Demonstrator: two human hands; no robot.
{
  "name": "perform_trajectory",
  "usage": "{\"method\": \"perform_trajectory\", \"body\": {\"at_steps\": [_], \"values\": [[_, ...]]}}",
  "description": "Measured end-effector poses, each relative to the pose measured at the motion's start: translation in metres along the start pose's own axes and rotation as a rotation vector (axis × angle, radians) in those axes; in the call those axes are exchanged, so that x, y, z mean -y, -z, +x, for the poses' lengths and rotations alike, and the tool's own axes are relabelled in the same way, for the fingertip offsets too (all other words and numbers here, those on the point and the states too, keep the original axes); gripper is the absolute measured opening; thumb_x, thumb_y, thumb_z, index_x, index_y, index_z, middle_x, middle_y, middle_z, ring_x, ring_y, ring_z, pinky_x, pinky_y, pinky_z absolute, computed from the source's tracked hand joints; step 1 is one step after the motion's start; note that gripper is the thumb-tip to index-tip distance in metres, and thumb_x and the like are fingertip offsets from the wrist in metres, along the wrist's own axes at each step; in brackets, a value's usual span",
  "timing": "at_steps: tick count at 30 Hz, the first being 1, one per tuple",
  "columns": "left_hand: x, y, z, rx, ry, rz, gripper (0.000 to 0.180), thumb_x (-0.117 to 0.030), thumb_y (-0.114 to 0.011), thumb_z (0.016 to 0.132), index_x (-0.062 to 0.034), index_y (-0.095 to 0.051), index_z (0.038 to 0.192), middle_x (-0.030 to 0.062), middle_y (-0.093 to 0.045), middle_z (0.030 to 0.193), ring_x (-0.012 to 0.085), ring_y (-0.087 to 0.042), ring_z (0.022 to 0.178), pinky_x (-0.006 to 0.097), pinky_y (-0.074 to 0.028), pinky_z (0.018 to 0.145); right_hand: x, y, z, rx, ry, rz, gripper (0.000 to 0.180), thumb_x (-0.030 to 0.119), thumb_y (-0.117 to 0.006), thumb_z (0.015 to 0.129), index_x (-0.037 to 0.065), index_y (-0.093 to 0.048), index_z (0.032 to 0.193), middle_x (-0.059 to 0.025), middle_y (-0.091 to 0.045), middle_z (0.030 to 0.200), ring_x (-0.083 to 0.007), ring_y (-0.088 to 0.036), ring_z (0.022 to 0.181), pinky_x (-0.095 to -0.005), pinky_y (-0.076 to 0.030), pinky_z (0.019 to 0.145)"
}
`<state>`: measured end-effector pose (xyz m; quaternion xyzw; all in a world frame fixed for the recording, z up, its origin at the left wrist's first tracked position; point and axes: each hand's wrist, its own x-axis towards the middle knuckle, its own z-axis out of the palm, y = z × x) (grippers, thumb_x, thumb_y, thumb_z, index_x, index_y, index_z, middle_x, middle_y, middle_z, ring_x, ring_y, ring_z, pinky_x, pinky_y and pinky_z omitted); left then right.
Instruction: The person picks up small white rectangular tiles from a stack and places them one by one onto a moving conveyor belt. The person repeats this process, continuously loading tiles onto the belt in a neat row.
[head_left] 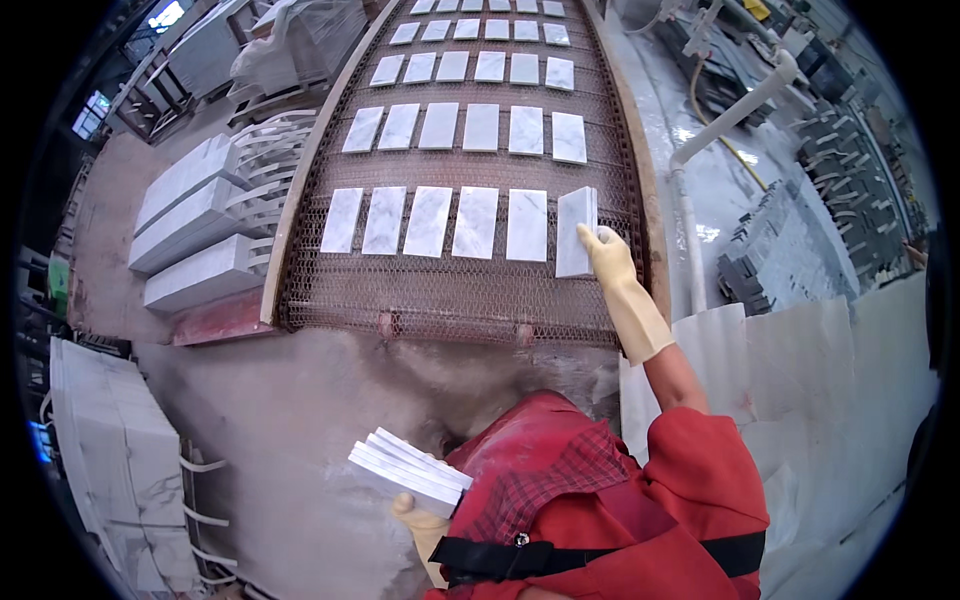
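Note:
My right hand (606,252), in a cream rubber glove, grips a white marble tile (573,238) by its right side, thumb on the front. The tile stands slightly tilted at the right end of the nearest row on the mesh conveyor belt (450,295); a second edge shows behind it, possibly another tile. Beside it lie several flat grey-veined tiles (475,222) in a row. Low in front of my body, my gloved left hand (422,520) is closed under a stack of several marble tiles (408,470); its fingers are partly hidden.
More tile rows (480,127) run up the belt between wooden side rails (290,235). Strapped stacks of white slabs (190,250) stand on the left, another stack (115,460) at lower left. A white pipe (735,115) and grey tile pieces (775,250) are at the right.

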<state>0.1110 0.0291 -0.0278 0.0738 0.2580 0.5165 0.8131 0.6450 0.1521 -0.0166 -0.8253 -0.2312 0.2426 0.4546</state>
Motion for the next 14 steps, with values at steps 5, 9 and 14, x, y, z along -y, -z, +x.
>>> {"method": "perform_trajectory", "body": {"at_steps": [5, 9, 14], "values": [[0.039, 0.008, -0.018, -0.143, -0.038, 0.041, 0.096, -0.041, -0.083, 0.071, -0.005, -0.05, 0.153, 0.021, -0.069, 0.126, 0.0415, -0.069, 0.111, 0.057, -0.057, 0.095, -0.004, -0.002, 0.06, 0.023, -0.048, -0.062, 0.05, 0.05, -0.071, 0.101, 0.001, -0.076, 0.104, -0.0056, -0.075, 0.091, -0.014, -0.066, 0.083, -0.0333, -0.051, 0.076], [0.063, -0.024, -0.005, -0.235, -0.136, 0.113, 0.093, -0.043, -0.083, 0.07, -0.0012, -0.054, 0.148, 0.0196, -0.07, 0.125, 0.0402, -0.07, 0.109, 0.056, -0.059, 0.095, -0.017, 0.004, 0.075, 0.04, -0.08, 0.011, 0.051, 0.051, -0.072, 0.099, 0.001, -0.076, 0.104, -0.007, -0.076, 0.092, -0.0158, -0.067, 0.084, -0.0348, -0.051, 0.078], [0.078, -0.063, 0.027, -0.221, -0.242, 0.201, 0.099, -0.051, -0.083, 0.071, -0.0045, -0.052, 0.152, 0.0199, -0.069, 0.128, 0.0385, -0.07, 0.114, 0.055, -0.058, 0.1, -0.021, 0.006, 0.084, 0.027, -0.062, 0.021, 0.054, 0.054, -0.071, 0.097, 0.004, -0.078, 0.117, -0.0107, -0.079, 0.102, -0.0206, -0.072, 0.094, -0.0366, -0.053, 0.087]]}}
